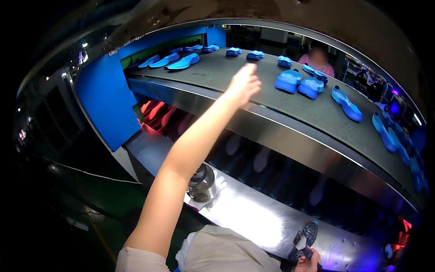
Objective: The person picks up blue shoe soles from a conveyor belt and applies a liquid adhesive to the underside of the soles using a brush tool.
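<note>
My left hand (pixel 244 86) reaches out over the near edge of the conveyor belt (pixel 213 72), fingers loosely apart, with nothing visible in it. Blue shoe soles lie on the belt around it. Closest on its right are a pair of soles standing heel-on, one (pixel 288 80) beside another (pixel 311 87). At the lower right, my right hand (pixel 309 263) is closed on a small tool with a pale flat end (pixel 301 242), perhaps a brush. That end is over a dark, stained shallow dish (pixel 309 232) on the metal ledge. The picture's lower edge cuts off part of this hand.
A metal jug with a black top (pixel 202 185) stands on the ledge (pixel 247 206), beside a white glove or cloth. Below the belt, more soles (pixel 156 111) show under red light. A blue panel (pixel 102 99) borders the left. Across the belt is another person (pixel 317 63).
</note>
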### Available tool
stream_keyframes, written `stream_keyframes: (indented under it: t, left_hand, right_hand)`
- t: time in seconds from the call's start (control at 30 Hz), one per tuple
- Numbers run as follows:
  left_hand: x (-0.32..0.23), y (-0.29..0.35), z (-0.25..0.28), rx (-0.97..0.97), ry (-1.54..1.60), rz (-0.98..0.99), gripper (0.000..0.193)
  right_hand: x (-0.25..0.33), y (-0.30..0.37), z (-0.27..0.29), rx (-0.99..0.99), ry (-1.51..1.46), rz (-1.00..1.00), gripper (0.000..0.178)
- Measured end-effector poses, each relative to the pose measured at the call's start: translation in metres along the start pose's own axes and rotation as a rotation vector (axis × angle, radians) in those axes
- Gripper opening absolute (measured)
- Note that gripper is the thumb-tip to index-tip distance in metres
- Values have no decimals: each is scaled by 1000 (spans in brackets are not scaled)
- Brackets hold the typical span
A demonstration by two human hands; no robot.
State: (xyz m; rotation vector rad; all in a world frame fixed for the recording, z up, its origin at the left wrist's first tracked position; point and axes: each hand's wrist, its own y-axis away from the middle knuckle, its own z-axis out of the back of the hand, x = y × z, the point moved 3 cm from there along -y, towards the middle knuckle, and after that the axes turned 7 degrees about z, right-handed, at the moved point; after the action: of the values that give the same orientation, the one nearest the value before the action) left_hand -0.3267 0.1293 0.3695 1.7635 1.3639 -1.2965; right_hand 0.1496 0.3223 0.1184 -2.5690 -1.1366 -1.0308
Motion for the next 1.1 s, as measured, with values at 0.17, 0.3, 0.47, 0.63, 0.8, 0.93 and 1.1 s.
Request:
stream_keyframes:
  t: [0.17, 0.3, 0.47, 0.63, 0.8, 0.93, 1.1]
  left_hand:
    - [9, -29, -57, -238, -1035, -388, 80]
    - [43, -47, -67, -139, -1533, -271, 75]
    - [38, -38, -67, -181, -1638, -552, 46]
    - [0, 54, -63, 33, -1085, -1039, 33]
    - [35, 142, -7, -34, 228, -238, 41]
    - [95, 203, 52, 303, 187, 159, 60]
    - [187, 270, 30, 585, 723, 625, 73]
  right_hand:
    - [2, 5, -3, -43, 148, 61, 27]
    - [5, 12, 22, -162, 210, 17, 32]
    - [4, 4, 10, -58, 179, 145, 22]
    - [18, 5, -12, -71, 296, 219, 31]
    - [24, 4, -2, 38, 306, 200, 30]
    - [24, 3, 5, 86, 312, 232, 30]
    - [13, 5, -26, 106, 219, 308, 26]
